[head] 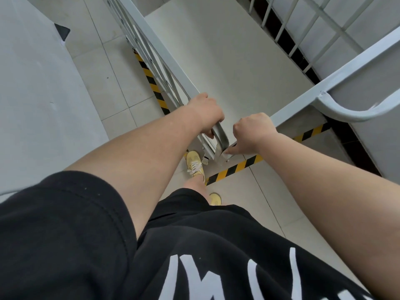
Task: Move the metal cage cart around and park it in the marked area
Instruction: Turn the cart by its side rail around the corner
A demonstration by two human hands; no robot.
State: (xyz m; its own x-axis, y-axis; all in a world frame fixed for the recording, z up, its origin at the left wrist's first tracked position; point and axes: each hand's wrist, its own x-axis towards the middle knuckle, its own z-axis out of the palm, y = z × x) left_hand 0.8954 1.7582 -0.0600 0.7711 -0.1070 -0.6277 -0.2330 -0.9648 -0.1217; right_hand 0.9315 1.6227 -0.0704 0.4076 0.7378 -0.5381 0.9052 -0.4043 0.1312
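Observation:
The grey metal cage cart [229, 61] stands right in front of me, seen from above, with its barred left side, its flat floor and its near top rail running to the right. My left hand [205, 114] is closed around the curved handle bar [220, 135] at the cart's near corner. My right hand [252, 132] grips the near top rail beside that corner, with one finger pointing down-left. Yellow-and-black floor tape [236, 167] marks an area; one strip runs under the cart's near edge and another along its left side [151, 81].
A pale wall [32, 94] rises at the left, with tiled floor [104, 61] between it and the cart. A second curved handle [346, 111] juts out at the right. A barred panel [303, 29] and a dark strip lie at the far right. My yellow shoe [194, 163] is by the cart's corner wheel.

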